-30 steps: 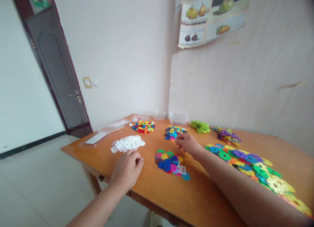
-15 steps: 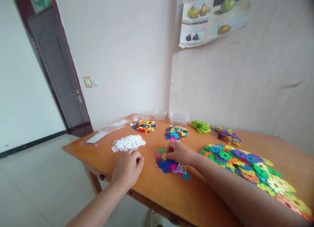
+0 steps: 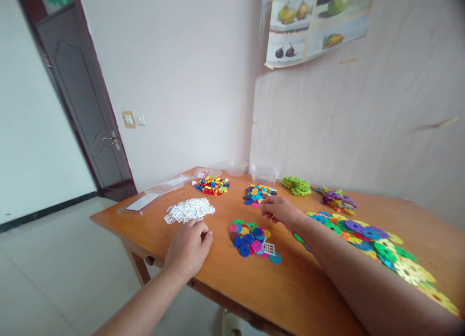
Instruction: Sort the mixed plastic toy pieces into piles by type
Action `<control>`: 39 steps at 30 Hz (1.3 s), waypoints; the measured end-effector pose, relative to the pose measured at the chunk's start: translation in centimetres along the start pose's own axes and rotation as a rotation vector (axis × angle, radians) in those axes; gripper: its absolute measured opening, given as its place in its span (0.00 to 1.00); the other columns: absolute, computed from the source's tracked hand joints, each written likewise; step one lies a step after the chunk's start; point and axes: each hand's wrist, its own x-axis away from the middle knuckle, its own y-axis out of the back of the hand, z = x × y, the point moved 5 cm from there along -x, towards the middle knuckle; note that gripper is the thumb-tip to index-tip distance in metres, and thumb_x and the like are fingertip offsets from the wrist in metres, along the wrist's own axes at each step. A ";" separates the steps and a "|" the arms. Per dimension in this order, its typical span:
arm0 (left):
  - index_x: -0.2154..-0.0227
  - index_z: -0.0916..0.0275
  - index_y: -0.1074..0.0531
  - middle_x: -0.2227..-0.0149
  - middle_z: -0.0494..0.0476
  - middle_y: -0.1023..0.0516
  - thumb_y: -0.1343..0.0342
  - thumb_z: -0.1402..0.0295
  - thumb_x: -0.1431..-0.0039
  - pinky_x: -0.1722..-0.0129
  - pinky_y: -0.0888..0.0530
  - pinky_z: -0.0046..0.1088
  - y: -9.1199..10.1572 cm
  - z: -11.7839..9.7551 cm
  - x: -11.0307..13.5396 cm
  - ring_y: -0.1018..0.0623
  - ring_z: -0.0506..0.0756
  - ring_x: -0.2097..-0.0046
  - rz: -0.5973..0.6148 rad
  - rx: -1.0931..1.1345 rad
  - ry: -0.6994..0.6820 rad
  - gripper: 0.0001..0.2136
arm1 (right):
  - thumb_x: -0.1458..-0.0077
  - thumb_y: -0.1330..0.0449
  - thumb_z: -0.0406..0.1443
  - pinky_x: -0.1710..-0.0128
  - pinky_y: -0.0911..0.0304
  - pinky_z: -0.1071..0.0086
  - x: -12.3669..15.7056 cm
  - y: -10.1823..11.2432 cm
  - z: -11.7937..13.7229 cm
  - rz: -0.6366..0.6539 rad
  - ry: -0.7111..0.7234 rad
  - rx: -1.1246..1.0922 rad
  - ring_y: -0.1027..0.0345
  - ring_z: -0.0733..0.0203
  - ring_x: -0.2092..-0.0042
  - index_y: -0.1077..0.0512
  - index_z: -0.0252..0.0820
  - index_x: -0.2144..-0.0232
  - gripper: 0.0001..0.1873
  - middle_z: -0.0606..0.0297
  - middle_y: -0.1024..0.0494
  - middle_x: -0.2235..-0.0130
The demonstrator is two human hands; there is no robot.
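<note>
My left hand (image 3: 191,246) rests loosely curled at the table's near edge, just below a pile of white lattice pieces (image 3: 191,210); nothing shows in it. Over the table, my right hand (image 3: 281,211) has its fingers pinched together at the near right side of a pile of small toothed discs (image 3: 257,194). Whatever lies between its fingertips is too small to make out. Below that hand sits a mixed heap of blue, pink, green and yellow discs (image 3: 249,239), with a white lattice piece (image 3: 269,249) lying on its right side.
Large flower-shaped discs (image 3: 394,251) spread under and beyond my right forearm. Behind are small coloured bricks (image 3: 211,186), green pieces (image 3: 296,185) and purple pieces (image 3: 337,200). Clear plastic lids (image 3: 145,200), a round tub (image 3: 237,168) and a clear box (image 3: 264,174) stand along the back and left edges.
My right hand has moved up and right, from the mixed disc heap to beside the rear disc pile. The left hand has stayed in place.
</note>
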 end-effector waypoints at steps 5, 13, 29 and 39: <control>0.73 0.60 0.33 0.65 0.55 0.30 0.50 0.66 0.38 0.63 0.37 0.28 0.1 -0.1 0.0 0.29 0.54 0.61 0.008 -0.003 0.005 0.08 | 0.54 0.35 0.43 0.75 0.43 0.75 1.3 -1.2 0.5 0.300 0.141 0.425 0.35 0.66 0.71 0.27 0.39 0.71 0.13 0.68 0.25 0.73; 0.73 0.60 0.33 0.66 0.55 0.30 0.50 0.65 0.39 0.63 0.37 0.28 0.0 0.0 -0.1 0.30 0.54 0.61 0.004 -0.009 0.003 0.08 | 0.58 0.34 0.38 0.74 0.44 0.75 1.2 -1.9 -0.5 0.346 0.116 0.500 0.35 0.65 0.70 0.26 0.39 0.70 0.11 0.69 0.25 0.73; 0.73 0.60 0.33 0.66 0.55 0.30 0.51 0.64 0.39 0.63 0.36 0.29 0.1 -0.1 0.0 0.29 0.55 0.61 -0.004 -0.004 -0.008 0.09 | 0.56 0.34 0.38 0.85 0.56 0.77 0.5 -0.8 -1.3 0.264 -0.074 0.070 0.48 0.72 0.83 0.32 0.39 0.77 0.11 0.74 0.36 0.84; 0.73 0.60 0.32 0.66 0.55 0.30 0.51 0.65 0.39 0.63 0.36 0.28 0.0 0.0 0.0 0.29 0.54 0.61 -0.003 -0.010 -0.001 0.08 | 0.47 0.41 0.38 0.82 0.46 0.77 -0.8 0.7 -1.3 0.025 -0.057 -0.058 0.38 0.70 0.79 0.37 0.42 0.73 0.09 0.70 0.30 0.78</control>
